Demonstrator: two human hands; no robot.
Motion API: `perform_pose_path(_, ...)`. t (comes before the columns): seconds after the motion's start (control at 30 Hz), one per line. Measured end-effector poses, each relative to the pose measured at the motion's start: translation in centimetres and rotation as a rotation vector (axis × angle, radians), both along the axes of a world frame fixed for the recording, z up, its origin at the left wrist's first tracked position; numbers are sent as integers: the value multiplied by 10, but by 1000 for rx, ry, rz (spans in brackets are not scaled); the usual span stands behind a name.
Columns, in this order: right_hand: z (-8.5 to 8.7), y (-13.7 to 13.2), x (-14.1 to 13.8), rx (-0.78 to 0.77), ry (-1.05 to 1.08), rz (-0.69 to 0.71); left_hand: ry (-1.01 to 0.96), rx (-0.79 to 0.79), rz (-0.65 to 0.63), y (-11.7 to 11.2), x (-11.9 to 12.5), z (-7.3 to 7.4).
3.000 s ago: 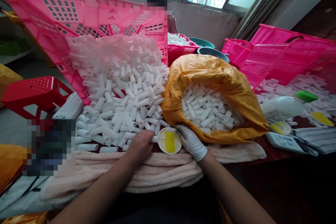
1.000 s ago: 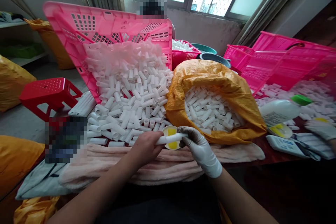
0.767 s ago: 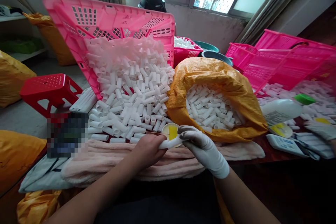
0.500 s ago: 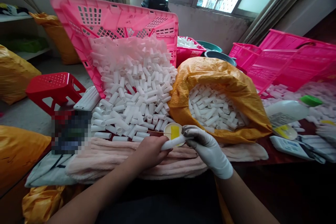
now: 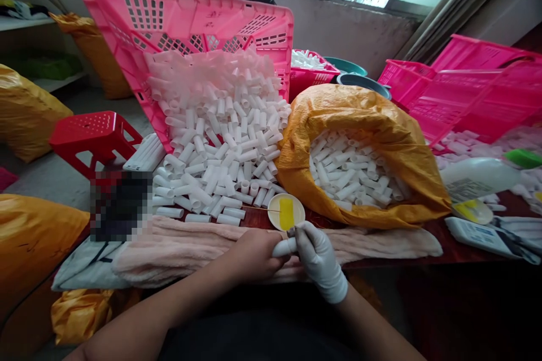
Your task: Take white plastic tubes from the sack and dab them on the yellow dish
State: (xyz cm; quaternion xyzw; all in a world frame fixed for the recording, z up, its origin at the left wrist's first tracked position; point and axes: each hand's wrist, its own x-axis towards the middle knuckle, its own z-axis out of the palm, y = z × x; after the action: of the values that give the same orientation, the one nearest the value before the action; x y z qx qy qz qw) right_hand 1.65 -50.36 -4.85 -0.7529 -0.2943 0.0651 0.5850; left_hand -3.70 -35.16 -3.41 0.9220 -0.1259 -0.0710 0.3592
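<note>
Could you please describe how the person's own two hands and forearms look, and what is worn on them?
The right hand wears a white, close-fitting glove that ends around the wrist and looks dark grey near the fingertips. The left hand is bare, with no glove. Both forearms are bare, with no sleeves visible.

White-gloved right hand [image 5: 318, 256], dark clothing [image 5: 262, 324]

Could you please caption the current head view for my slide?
Bare left hand and gloved right hand hold a white tube near a dish.
</note>
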Motion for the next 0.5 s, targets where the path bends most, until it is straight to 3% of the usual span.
perform_pose_path(0.13,7,-5,-7,-60,-160,45,225,-310,-160,-4,-1,6)
perform_pose_path(0.23,13,-16,-9,-103,-127,10,233,-331,-221,-8,0,11)
perform_pose_path(0.3,14,-38,-12,-150,-75,-131,116,-200,-192,-4,5,14)
perform_pose_path(0.37,6,-77,-18,-245,-38,-386,-80,26,-31,7,13,16)
perform_pose_path(0.43,-12,-129,-28,-409,63,-660,-269,288,221,24,26,15)
perform_pose_path(0.5,-39,-182,-38,-641,266,-778,-370,503,411,40,42,13)
